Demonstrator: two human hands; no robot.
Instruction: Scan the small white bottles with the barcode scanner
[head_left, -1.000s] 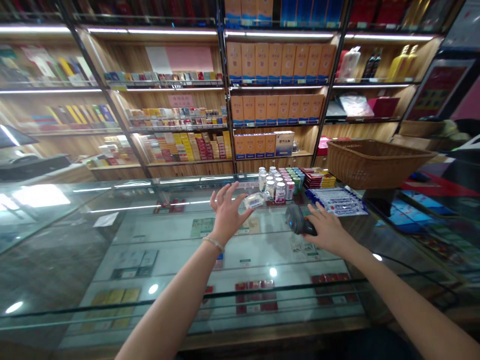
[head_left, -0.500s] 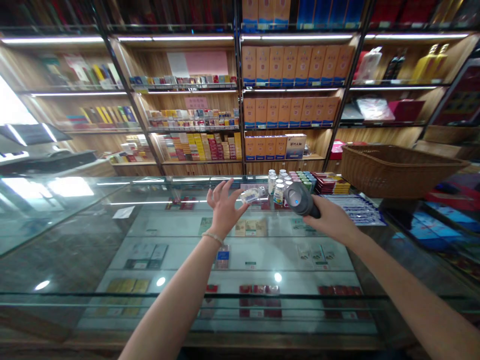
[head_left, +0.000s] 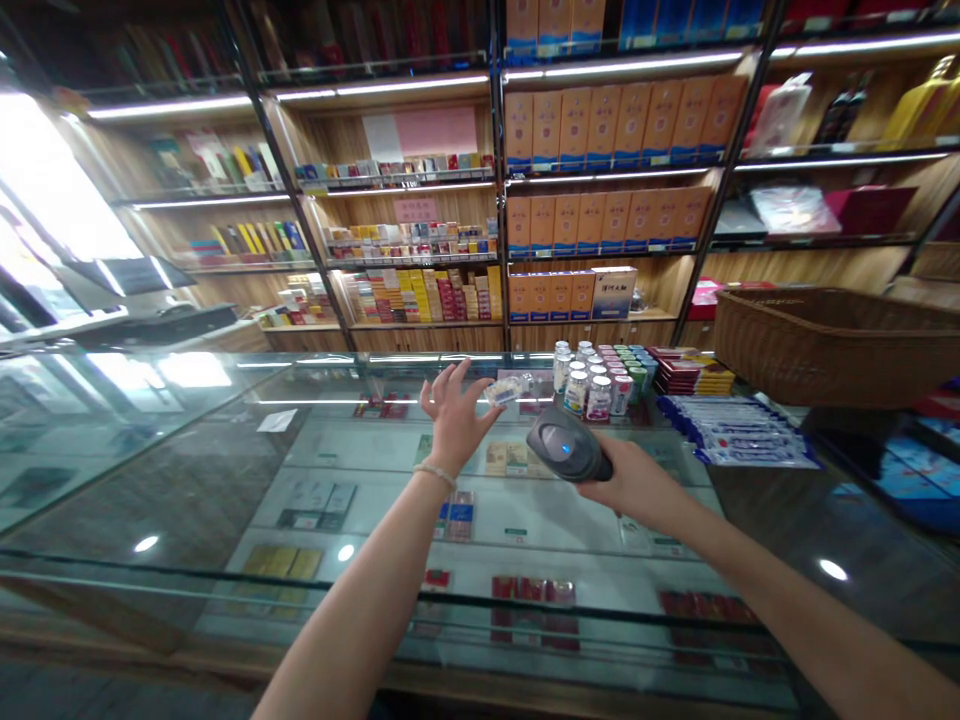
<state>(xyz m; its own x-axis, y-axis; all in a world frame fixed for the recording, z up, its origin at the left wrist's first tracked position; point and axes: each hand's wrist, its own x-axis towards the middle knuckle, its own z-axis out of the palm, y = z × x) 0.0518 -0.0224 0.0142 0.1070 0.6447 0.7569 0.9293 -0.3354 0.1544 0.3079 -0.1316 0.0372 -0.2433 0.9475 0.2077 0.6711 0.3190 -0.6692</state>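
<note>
**Desk:** What fills your view?

**Me:** A wall of wooden shelves [head_left: 420,290] stacked with cartons and boxes takes up the back. In front of it a long glass counter [head_left: 225,470] runs across, with packs laid out on the levels under the glass.

**Desk:** And on top of the counter?

**Me:** At the far right I see a wicker basket [head_left: 825,340]. Just left of it are flat blue-and-white packs [head_left: 735,435], then a cluster of small bottles [head_left: 596,385] standing upright.

**Desk:** The hands?

**Me:** Both reach out over the glass. My right hand [head_left: 637,480] is wrapped tight around the handle of a barcode scanner [head_left: 566,447] – its grey head shows a blue light and points left, toward the other hand. It is held above the counter, not resting on it.

**Desk:** Left side?

**Me:** My left hand [head_left: 454,415] is raised with the palm away from me and the fingers fanned apart. A small clear-wrapped packet [head_left: 508,388] sits at the thumb's tip, pinched there – I cannot tell which finger presses the other side. The packet hangs in the air just left of the bottles and near the scanner's head, without touching it.
</note>
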